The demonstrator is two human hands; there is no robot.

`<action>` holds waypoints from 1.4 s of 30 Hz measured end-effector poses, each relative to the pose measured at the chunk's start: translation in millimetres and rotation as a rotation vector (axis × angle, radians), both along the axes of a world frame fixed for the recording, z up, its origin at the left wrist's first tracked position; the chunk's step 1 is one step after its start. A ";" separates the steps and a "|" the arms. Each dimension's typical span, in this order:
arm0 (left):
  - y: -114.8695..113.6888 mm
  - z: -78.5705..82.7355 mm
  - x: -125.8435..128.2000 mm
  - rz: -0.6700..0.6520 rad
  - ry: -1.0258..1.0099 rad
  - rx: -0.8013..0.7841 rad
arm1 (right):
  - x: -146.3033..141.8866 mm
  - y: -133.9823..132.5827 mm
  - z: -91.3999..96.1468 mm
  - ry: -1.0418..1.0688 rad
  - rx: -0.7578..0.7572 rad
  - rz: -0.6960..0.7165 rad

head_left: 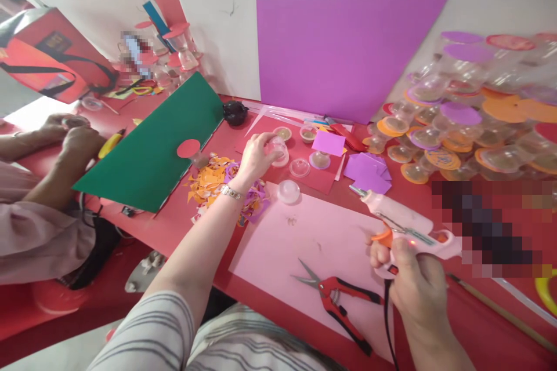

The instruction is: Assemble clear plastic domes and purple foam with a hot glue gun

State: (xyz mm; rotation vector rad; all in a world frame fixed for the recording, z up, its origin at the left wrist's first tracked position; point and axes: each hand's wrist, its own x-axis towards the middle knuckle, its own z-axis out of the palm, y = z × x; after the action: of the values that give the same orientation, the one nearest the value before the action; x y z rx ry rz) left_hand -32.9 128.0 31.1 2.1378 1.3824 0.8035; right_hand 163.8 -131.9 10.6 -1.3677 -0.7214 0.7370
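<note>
My right hand [413, 278] grips a pale pink glue gun [402, 217] with an orange trigger and a lit red light; its nozzle points to the upper left. My left hand [259, 153] reaches across the table, fingers closed on a clear plastic cup [279, 151]. Near it are a clear lid [300, 168], a frosted dome-shaped piece [288, 192] and a cup with a purple square [329, 143] on top. Below, red-handled shears [335, 295] lie with blades apart on a pink sheet [270, 249].
Many joined clear cups with coloured discs [461, 110] are stacked at the right. Orange and purple paper scraps [213, 182] lie beside a standing green board [152, 145]. A purple board [339, 52] leans on the wall. At the left, a co-worker's hands [80, 139] hold something clear.
</note>
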 end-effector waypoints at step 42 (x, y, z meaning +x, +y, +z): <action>-71.1 -5.1 -22.0 -0.364 0.065 -0.013 | 0.1 1.4 -4.1 -0.045 -0.054 0.015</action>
State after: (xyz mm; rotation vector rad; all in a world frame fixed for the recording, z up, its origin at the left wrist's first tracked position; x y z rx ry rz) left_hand -54.9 56.9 26.1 2.3274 0.9786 0.5848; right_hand 164.0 -130.5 6.5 -1.4334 -0.7528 0.7442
